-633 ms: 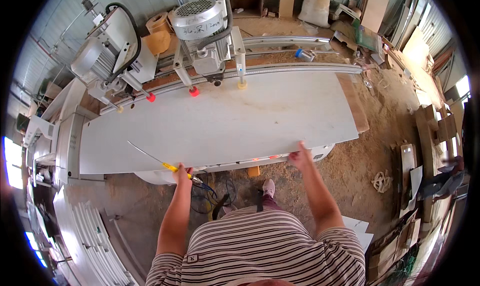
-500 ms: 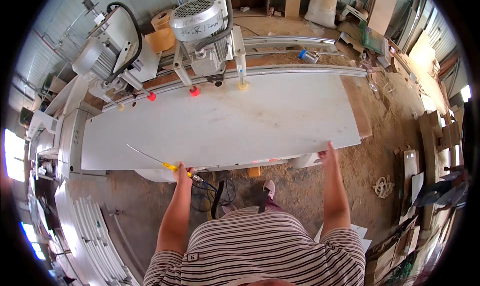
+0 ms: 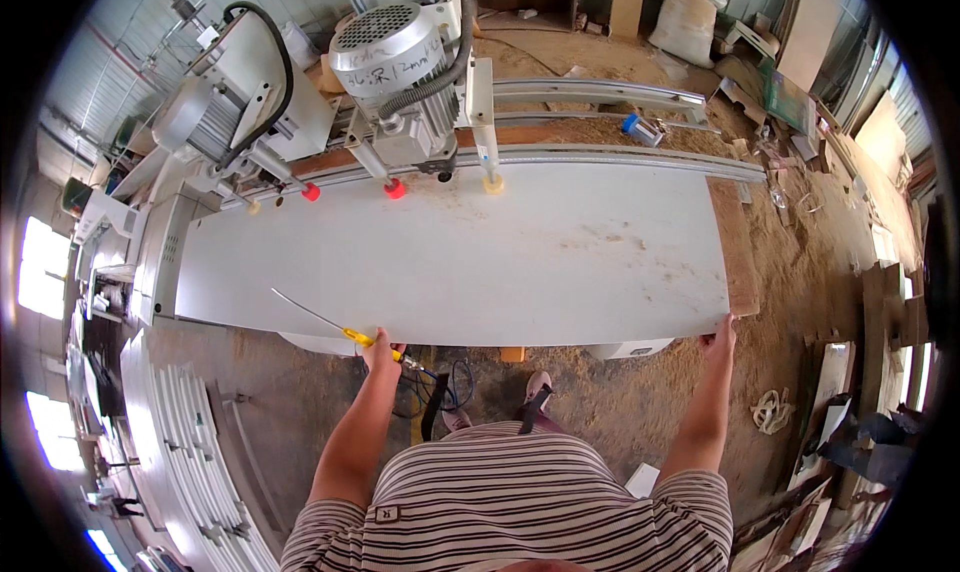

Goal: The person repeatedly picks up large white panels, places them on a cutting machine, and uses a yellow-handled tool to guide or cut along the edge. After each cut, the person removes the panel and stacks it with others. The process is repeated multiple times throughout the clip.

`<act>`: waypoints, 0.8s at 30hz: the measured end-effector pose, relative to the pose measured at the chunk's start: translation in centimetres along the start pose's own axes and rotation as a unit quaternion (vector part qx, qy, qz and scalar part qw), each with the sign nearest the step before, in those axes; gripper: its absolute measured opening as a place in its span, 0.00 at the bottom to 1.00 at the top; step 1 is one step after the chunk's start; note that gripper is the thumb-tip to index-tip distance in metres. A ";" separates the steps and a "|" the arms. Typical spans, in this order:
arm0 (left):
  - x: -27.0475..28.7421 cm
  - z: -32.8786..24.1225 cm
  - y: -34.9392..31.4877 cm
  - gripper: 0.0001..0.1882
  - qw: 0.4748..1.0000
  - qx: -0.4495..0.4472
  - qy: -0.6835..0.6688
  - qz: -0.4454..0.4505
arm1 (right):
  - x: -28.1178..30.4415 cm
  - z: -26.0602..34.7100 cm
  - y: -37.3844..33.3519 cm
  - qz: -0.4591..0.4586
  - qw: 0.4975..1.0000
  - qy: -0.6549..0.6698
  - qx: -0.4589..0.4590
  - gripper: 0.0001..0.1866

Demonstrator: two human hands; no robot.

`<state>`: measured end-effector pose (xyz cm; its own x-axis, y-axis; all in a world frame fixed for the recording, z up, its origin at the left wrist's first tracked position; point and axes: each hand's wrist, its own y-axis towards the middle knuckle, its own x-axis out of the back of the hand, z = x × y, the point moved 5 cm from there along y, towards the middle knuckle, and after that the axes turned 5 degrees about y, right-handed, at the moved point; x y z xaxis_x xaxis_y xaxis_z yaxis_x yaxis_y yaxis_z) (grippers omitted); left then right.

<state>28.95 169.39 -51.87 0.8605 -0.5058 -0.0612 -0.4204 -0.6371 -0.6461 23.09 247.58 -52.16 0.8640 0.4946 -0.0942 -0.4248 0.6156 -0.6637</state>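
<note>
Rightward along the smooth white panel point(image 3: 470, 257) slid the right hand point(image 3: 718, 338), fingers now grasping its sawdusty corner. Left hand point(image 3: 380, 350) fingers clench a yellow-handled screwdriver point(image 3: 330, 325) at the near edge; a grey drilling machine point(image 3: 390, 67) looms beyond.

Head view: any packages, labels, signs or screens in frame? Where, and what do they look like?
Pale bulging woven sack: top of frame, right of centre, standing on the floor behind the machine rails.
Handwritten dark marking on the round grey motor cover: top centre, above the white board.
Small dark square tag with pale mark on the striped shirt: bottom, left of centre.
No screens or signs visible.
</note>
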 end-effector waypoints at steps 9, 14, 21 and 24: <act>-1.2 -0.8 -1.9 0.16 0.998 0.003 0.013 -0.056 | -0.3 0.1 -0.1 0.044 0.998 -0.003 0.035 0.27; -0.3 -0.1 -0.4 0.15 0.992 -0.078 -0.050 -0.080 | -1.3 0.5 -3.7 0.251 0.934 -0.133 0.215 0.28; 4.0 -4.9 3.3 0.14 0.985 -0.064 0.027 -0.156 | 0.1 -3.5 -4.4 0.230 0.969 -0.084 0.037 0.30; 6.9 -8.4 4.9 0.11 0.986 -0.090 0.082 -0.115 | -2.6 -8.3 -7.4 0.256 0.965 -0.045 0.028 0.31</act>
<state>30.44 157.88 -49.02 0.8870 -0.4134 0.2055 -0.2758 -0.8314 -0.4824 26.22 236.64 -53.15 0.5115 0.7925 -0.3321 -0.8058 0.3081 -0.5057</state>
